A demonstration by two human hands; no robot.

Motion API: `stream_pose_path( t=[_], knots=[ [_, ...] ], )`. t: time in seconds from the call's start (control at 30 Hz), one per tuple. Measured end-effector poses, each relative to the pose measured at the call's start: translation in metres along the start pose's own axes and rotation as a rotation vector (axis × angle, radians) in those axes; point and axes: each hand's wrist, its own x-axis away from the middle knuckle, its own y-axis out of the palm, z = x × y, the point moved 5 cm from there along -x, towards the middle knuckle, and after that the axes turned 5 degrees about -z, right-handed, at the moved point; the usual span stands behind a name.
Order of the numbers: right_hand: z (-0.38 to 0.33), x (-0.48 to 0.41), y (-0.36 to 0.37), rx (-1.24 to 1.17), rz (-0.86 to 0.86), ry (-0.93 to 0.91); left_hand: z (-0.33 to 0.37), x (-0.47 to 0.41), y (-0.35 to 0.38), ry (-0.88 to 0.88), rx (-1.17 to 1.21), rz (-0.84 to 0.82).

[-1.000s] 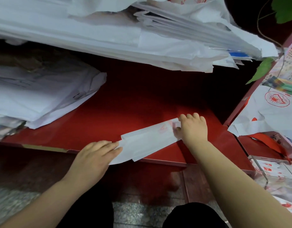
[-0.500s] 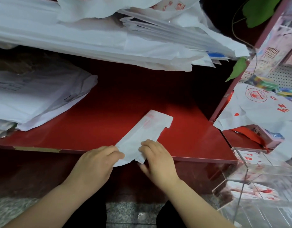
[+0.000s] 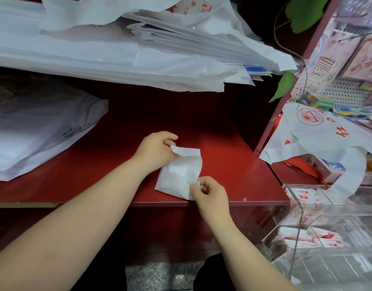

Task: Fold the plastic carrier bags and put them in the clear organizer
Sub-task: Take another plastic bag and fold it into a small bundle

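— On the red shelf (image 3: 223,164), near the front edge: 1 white plastic bag (image 3: 178,175), folded to a small packet, lying flat apart from a raised corner at top left.

— And the hands?

— Left hand (image 3: 155,152) at that raised corner, thumb and fingers closed in a pinch on it. Right hand (image 3: 210,192) at the lower right corner, fingertips pinched shut on the edge there. Both bare forearms reaching in from below.

— Clear box?

— At lower right, clear organizer (image 3: 319,238), beside the shelf and well apart from the packet. Folded bags with red print (image 3: 306,238) inside; exact compartments hard to tell through the glare.

— Anything else nearby?

— Thick pile of white bags (image 3: 118,55) overhead on the upper level. Smaller stack of bags (image 3: 40,139) at left on the shelf. 1 loose printed bag (image 3: 319,139) at right, behind the organizer.
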Motion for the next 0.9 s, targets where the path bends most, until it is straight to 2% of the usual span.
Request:
stream_pose_path(
  t=[0.1,0.17,0.23,0.3,0.4,0.47,0.53,0.6,0.7,0.83,0.9],
  knots=[
    [0.002,-0.012,-0.004,-0.007,0.038,0.089,-0.022,-0.012,0.010,-0.108,-0.048,0.042],
    [0.004,-0.017,-0.005,0.011,0.036,0.122,-0.029,-0.001,0.002,-0.130,-0.031,0.171],
    [0.005,-0.020,-0.006,0.031,0.032,0.138,-0.031,0.020,-0.005,-0.089,-0.079,0.298],
    [0.004,-0.020,-0.005,0.068,0.024,0.134,-0.032,0.045,-0.004,-0.013,-0.145,0.348],
    [0.000,-0.021,-0.003,0.150,0.010,0.114,-0.029,0.071,0.012,0.201,-0.336,0.327],
    [-0.002,-0.024,-0.003,0.220,0.001,0.097,-0.026,0.077,0.029,0.395,-0.489,0.214],
    [-0.005,-0.026,-0.002,0.269,-0.014,0.089,-0.029,0.079,0.044,0.499,-0.598,0.104],
    [-0.006,-0.027,-0.003,0.302,-0.022,0.083,-0.035,0.082,0.053,0.524,-0.689,0.044],
    [-0.005,-0.027,-0.001,0.335,-0.023,0.062,-0.045,0.087,0.055,0.559,-0.755,0.041],
    [-0.009,-0.025,0.000,0.408,0.034,0.017,-0.054,0.090,0.047,0.582,-0.662,0.143],
    [-0.010,-0.021,0.002,0.470,0.027,-0.065,-0.056,0.091,0.046,0.593,-0.619,0.179]
  ],
)
